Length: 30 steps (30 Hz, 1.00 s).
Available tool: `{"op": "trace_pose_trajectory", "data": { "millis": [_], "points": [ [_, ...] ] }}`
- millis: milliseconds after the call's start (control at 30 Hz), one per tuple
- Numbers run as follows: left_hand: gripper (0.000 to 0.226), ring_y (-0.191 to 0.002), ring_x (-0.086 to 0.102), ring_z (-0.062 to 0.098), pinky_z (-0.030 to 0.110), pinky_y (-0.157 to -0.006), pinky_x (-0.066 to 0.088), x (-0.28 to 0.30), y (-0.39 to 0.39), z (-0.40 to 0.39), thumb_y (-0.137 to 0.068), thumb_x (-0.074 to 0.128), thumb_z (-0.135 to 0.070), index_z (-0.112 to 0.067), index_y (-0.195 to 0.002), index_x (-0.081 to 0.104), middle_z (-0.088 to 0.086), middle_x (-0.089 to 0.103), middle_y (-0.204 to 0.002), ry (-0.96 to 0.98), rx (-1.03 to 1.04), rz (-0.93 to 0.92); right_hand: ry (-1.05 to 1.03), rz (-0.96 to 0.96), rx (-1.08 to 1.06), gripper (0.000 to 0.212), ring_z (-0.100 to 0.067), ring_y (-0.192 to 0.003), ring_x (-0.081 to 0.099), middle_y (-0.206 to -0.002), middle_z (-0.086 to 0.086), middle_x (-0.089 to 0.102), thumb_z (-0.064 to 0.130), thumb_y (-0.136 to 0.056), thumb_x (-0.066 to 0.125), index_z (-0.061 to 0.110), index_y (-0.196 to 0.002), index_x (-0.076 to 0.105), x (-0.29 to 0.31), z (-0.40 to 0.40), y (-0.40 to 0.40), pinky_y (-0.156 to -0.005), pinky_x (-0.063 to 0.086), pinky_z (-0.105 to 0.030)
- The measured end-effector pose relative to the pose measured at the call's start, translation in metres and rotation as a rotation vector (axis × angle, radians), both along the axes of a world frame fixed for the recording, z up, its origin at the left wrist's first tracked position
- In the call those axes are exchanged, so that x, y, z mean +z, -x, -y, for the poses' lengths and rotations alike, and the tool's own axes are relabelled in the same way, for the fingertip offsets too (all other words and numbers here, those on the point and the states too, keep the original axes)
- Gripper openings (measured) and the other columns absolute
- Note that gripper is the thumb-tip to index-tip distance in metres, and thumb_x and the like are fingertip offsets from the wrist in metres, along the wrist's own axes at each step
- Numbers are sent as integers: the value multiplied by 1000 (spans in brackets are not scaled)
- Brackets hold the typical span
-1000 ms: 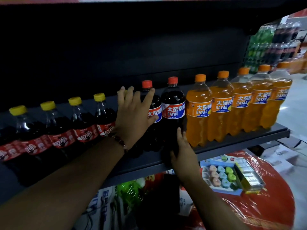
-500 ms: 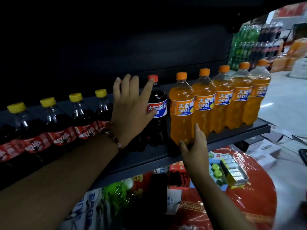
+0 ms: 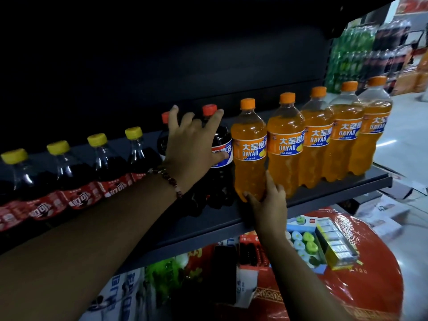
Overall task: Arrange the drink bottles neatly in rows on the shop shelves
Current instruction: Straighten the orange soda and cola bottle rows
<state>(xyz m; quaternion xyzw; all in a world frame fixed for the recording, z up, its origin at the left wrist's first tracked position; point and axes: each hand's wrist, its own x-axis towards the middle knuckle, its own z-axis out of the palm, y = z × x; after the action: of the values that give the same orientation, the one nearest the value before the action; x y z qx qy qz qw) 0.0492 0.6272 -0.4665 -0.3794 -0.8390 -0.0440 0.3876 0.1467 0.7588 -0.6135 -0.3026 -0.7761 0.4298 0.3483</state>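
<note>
We see a dark shelf (image 3: 301,200) carrying one long row of drink bottles. At its left stand four cola bottles (image 3: 76,179) with yellow caps and red labels; next come two dark soda bottles (image 3: 220,158) with red caps; to the right stand five orange soda bottles (image 3: 287,144) with orange caps, shoulder to shoulder as far as the shelf's right end.

Our left hand (image 3: 194,147) lies flat against the front of the two dark soda bottles, fingers spread wide and reaching up past their shoulders, the thumb resting across the blue-and-white label of the right one. It presses on them with an open palm and does not wrap around either. A beaded bracelet (image 3: 170,179) sits on that wrist.

Our right hand (image 3: 266,202) is lower, at the base of the leftmost orange bottle (image 3: 249,149). Its thumb and fingers cup the bottom of that bottle from the front, loosely parted, with the forefinger pointing up along its right side. That bottle stands upright, touching the dark soda bottle on its left and the next orange bottle on its right.

Below the shelf we see a red round table (image 3: 347,286) with a box of small packets (image 3: 335,244) on it.
</note>
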Motion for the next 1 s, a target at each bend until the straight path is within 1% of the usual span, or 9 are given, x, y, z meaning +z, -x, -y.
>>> {"op": "trace_pose_trajectory", "data": {
  "millis": [133,233,400,500,567,633,700,767,1000],
  "points": [
    [94,-115,54,27,51,-117,7,2,-1,-3,-72,76,-57,-24,-149,34,5,69,-102,-9,-10,56,-60,39,-47,70,-31,-123,51,-143,-8,43,31,-95,61,27,-154,23,0,7,4,-95,44,-40],
    [94,-116,53,31,53,-117,7,-1,-2,-1,-73,75,-57,-22,-150,33,8,68,-104,7,5,39,-59,69,-39,68,-30,-124,51,-144,-7,45,30,-95,61,27,-153,25,-1,6,5,-95,45,-40],
    [87,-120,46,37,56,-111,27,-1,-15,-9,-77,69,-56,-18,-148,37,20,47,-132,25,71,-131,-82,-108,-94,58,-25,-119,53,-132,-3,50,29,-90,68,22,-143,45,7,-9,-17,-94,50,-41],
    [92,-126,43,38,55,-111,26,6,-16,-27,-75,69,-61,-16,-148,35,21,44,-137,28,14,-159,-36,-157,-174,69,-18,-122,46,-143,-3,42,32,-88,70,22,-148,36,16,-32,-33,-94,44,-32],
    [99,-132,39,40,57,-114,21,9,-17,-42,-72,71,-63,-17,-149,32,22,43,-141,57,-24,-133,32,-128,-118,78,-11,-116,44,-147,-3,40,32,-89,70,21,-153,27,18,-43,-36,-91,39,-26],
    [104,-136,37,39,57,-116,17,10,-19,-55,-71,70,-67,-18,-152,26,20,47,-140,100,-21,-111,24,-70,-65,82,-15,-120,47,-148,-3,40,31,-88,71,21,-154,24,17,-49,-34,-94,40,-29],
    [108,-137,37,38,58,-117,13,7,-18,-65,-71,69,-68,-17,-153,21,17,53,-136,119,-14,-80,-16,-51,-59,81,-23,-129,46,-146,-5,43,28,-87,72,23,-153,26,13,-55,-30,-102,42,-37],
    [108,-135,39,37,57,-117,11,4,-15,-71,-70,73,-65,-16,-152,22,15,59,-130,109,-19,-58,-25,-50,-51,77,-24,-131,46,-145,-4,45,24,-87,72,24,-152,29,9,-62,-27,-105,43,-43],
    [100,-134,41,37,57,-117,13,-5,-10,-76,-69,77,-58,-17,-149,32,16,60,-127,67,-24,-39,-77,-40,-15,74,-21,-135,41,-148,0,42,30,-90,68,29,-152,27,-3,-74,-18,-106,41,-42]
  ]
}}
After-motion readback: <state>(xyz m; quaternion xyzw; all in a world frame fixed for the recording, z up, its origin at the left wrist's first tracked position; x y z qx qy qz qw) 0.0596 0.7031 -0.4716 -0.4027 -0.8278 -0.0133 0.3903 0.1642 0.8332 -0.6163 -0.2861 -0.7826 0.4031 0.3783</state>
